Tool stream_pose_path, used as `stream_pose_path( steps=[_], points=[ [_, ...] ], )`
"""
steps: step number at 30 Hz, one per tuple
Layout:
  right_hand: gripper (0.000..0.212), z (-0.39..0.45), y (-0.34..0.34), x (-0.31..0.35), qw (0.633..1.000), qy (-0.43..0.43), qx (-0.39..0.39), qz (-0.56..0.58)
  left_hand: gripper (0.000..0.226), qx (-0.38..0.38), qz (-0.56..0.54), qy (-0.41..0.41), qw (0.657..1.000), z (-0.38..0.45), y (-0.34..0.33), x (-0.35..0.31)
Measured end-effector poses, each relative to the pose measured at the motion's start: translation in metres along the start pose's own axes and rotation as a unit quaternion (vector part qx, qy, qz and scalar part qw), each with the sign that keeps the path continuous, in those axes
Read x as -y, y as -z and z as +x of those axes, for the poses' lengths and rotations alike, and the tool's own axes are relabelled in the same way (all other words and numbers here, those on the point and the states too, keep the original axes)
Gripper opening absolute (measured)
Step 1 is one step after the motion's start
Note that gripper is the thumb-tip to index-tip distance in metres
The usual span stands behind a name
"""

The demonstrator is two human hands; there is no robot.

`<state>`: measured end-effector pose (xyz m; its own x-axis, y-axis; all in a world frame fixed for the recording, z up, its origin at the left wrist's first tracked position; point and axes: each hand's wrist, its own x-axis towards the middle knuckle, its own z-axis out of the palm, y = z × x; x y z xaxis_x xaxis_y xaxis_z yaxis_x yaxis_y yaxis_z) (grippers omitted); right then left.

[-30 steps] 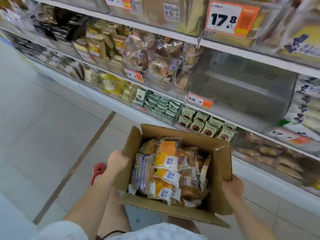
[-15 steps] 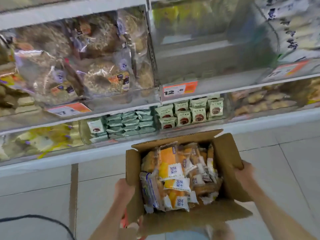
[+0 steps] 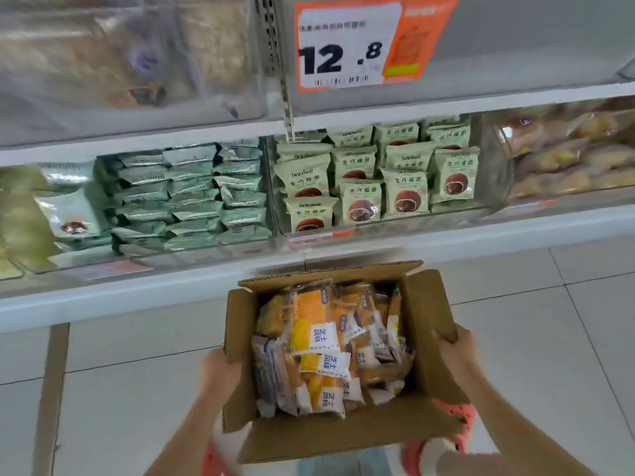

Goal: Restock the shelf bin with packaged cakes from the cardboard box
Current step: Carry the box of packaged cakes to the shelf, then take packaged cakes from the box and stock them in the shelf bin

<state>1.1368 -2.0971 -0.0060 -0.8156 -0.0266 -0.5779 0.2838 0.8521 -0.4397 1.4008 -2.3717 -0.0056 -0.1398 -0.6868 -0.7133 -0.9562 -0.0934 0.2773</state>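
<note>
An open cardboard box [image 3: 427,324] hangs low over the floor, packed with several orange and white packaged cakes [image 3: 326,352]. My left hand [image 3: 220,374] grips the box's left wall. My right hand [image 3: 458,350] grips its right flap, fingers curled over the edge. The clear shelf bin [image 3: 515,39] behind the 12.8 price tag [image 3: 347,46] sits above and beyond the box; its inside shows no packets from here.
On the bottom shelf sit green packets [image 3: 192,197] at left, pale green cake packets [image 3: 374,176] in the middle and yellowish buns [image 3: 570,159] at right. The white shelf base [image 3: 137,297] runs just beyond the box. Red shoes [image 3: 457,424] stand on the grey floor tiles.
The view has turned square to the shelf and dropped closer to its lower tiers. The box has come down nearer the floor, still held in both hands.
</note>
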Motion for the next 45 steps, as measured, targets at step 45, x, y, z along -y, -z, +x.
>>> stream_pose_path(
  steps=[45],
  points=[
    [0.031,0.020,-0.109,-0.006,0.847,0.473,0.026,-0.241,0.062,-0.115,0.317,-0.427,0.839,0.056,-0.127,-0.070]
  ],
)
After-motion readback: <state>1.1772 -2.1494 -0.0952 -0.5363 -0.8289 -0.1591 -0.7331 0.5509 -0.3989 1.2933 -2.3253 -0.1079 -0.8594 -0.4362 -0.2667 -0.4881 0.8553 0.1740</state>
